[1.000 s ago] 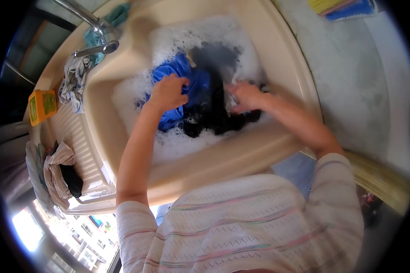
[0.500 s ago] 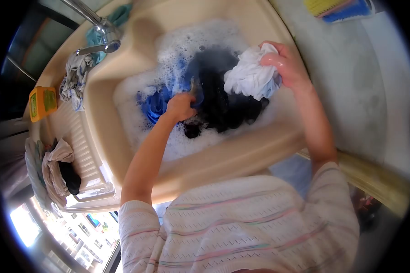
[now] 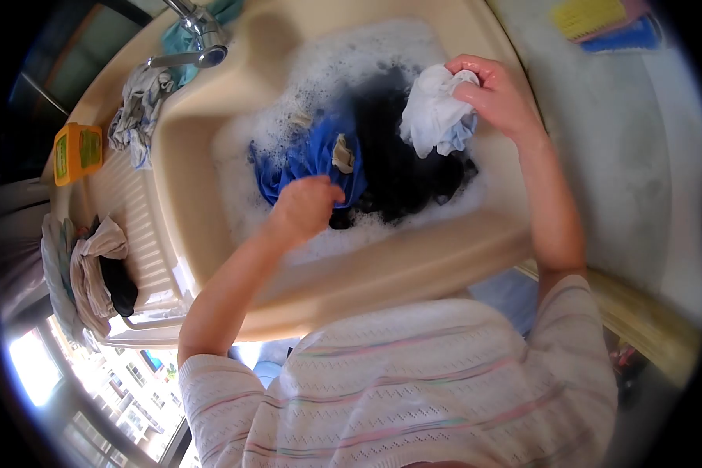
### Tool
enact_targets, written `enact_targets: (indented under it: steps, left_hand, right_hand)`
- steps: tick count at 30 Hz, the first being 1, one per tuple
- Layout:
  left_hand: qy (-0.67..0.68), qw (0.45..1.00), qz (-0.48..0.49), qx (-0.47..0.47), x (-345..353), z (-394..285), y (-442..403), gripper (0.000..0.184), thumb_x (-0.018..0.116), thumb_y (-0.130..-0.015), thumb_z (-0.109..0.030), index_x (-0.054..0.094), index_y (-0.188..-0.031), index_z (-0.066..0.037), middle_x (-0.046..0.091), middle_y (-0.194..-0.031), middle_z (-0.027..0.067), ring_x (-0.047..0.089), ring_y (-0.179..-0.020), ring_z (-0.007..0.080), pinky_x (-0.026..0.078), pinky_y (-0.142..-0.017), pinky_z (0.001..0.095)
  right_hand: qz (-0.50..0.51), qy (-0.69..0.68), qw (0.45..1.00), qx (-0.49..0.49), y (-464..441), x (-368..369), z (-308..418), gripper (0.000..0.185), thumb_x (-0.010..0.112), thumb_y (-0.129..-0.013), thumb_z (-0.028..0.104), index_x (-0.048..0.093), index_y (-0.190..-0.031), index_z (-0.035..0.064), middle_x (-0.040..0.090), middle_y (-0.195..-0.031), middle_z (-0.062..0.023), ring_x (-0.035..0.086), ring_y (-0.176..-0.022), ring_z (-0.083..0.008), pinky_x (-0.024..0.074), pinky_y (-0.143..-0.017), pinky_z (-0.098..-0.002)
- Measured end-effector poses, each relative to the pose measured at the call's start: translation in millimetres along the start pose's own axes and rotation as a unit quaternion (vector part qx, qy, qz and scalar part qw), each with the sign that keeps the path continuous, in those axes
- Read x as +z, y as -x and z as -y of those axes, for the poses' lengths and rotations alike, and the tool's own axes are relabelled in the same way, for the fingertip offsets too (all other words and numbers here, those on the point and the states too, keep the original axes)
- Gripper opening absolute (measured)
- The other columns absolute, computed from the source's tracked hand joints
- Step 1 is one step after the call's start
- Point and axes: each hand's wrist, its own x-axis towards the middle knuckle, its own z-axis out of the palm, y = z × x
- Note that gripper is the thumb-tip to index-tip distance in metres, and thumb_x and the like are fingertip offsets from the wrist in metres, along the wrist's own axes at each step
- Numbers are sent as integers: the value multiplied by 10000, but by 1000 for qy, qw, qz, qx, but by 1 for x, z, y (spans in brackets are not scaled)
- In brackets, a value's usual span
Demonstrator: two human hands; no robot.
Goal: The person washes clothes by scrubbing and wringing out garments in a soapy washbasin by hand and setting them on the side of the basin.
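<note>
My right hand grips a bunched wet white cloth, with a pale blue part at its lower edge, over the right side of the sink basin. My left hand is closed at the near edge of a blue garment, its fingertips partly hidden. A small beige cloth piece shows on the blue fabric. Between the hands, a black garment lies soaking in foamy water.
A chrome faucet stands at the back left. Grey patterned cloth, an orange-yellow container and a beige garment are on the ribbed drainboard side. Yellow and blue brushes or sponges lie at top right.
My left hand has drawn toward me, and more of the blue garment shows above the foam. The white cloth, still in my right hand, has shifted slightly up. The view has tilted a little.
</note>
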Motion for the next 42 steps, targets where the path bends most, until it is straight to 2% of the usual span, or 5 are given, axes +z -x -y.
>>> enact_targets:
  steps: [8, 15, 26, 31, 42]
  left_hand:
    - [-121, 983, 44, -128, 39, 32, -84, 222, 567, -757, -308, 638, -887, -143, 608, -898, 102, 589, -774, 306, 474, -676, 394]
    - [237, 928, -230, -175, -19, 85, -29, 238, 651, -674, -295, 652, -744, -67, 600, -911, 112, 576, -841, 261, 449, -761, 341]
    - [207, 938, -135, -244, 5, 97, -70, 246, 599, -668, -119, 637, -905, -65, 632, -827, 132, 597, -817, 260, 466, -769, 341]
    - [642, 753, -50, -139, -37, 63, -45, 218, 572, -703, -10, 602, -919, 6, 620, -838, 100, 597, -783, 165, 483, -714, 265]
    - [795, 554, -171, -179, 4, 102, -21, 304, 536, -830, -95, 470, -1111, 1, 570, -977, 141, 592, -853, 226, 502, -730, 330]
  right_hand:
    - [39, 380, 924, -9, -5, 66, -135, 273, 565, -705, 118, 613, -971, 158, 601, -946, -130, 571, -890, -304, 457, -772, -367]
    - [202, 298, 931, 58, -3, 72, -163, 308, 595, -683, 142, 600, -989, 117, 607, -957, -135, 567, -908, -303, 449, -779, -374]
    - [120, 292, 947, 57, -24, 68, -93, 277, 589, -695, 149, 602, -961, 75, 613, -895, -129, 585, -838, -269, 456, -755, -345]
    - [85, 30, 987, -132, -51, 119, -66, 397, 601, -702, 94, 549, -1096, 83, 612, -1007, -81, 581, -882, -230, 448, -799, -319]
    - [29, -197, 962, 188, -59, 133, -88, 258, 636, -756, 231, 611, -858, -5, 579, -726, -44, 512, -650, -107, 407, -566, -256]
